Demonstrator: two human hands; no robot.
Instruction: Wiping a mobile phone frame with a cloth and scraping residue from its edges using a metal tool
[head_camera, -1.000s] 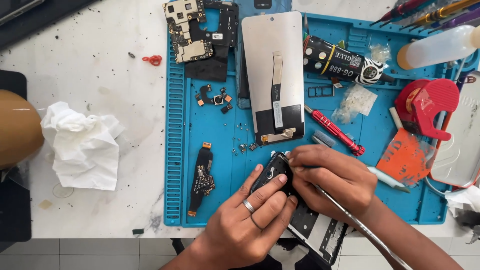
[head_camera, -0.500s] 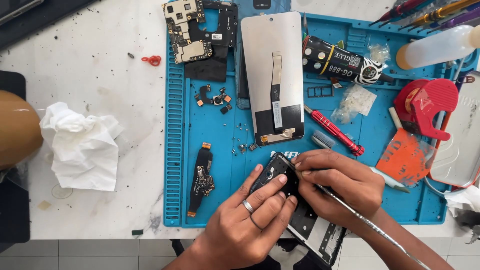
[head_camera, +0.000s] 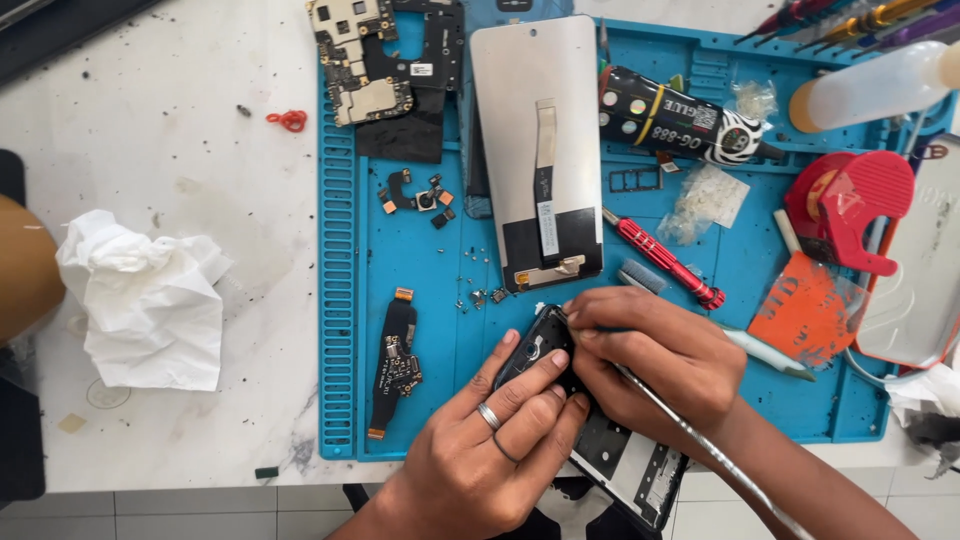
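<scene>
My left hand (head_camera: 490, 440), with a ring on one finger, presses down on a black phone frame (head_camera: 630, 465) that lies tilted across the near edge of the blue work mat (head_camera: 440, 270). My right hand (head_camera: 655, 360) grips the frame's upper end and holds a thin metal tool (head_camera: 720, 450) whose shaft runs back over my wrist. The tool's tip is hidden under my fingers. Just beyond my hands lies a phone screen panel (head_camera: 545, 150), face down, with its flex cable showing.
On the mat lie a circuit board (head_camera: 365, 60), small camera parts (head_camera: 415, 197), a black flex board (head_camera: 395, 360), a red screwdriver (head_camera: 665, 258), a glue tube (head_camera: 680, 125), a red tape holder (head_camera: 850, 205) and an orange pick (head_camera: 800, 310). Crumpled white tissue (head_camera: 145, 300) sits left.
Both hands stay on the phone frame; my right hand's fingers have shifted slightly along its upper end. Nothing else on the mat has moved.
</scene>
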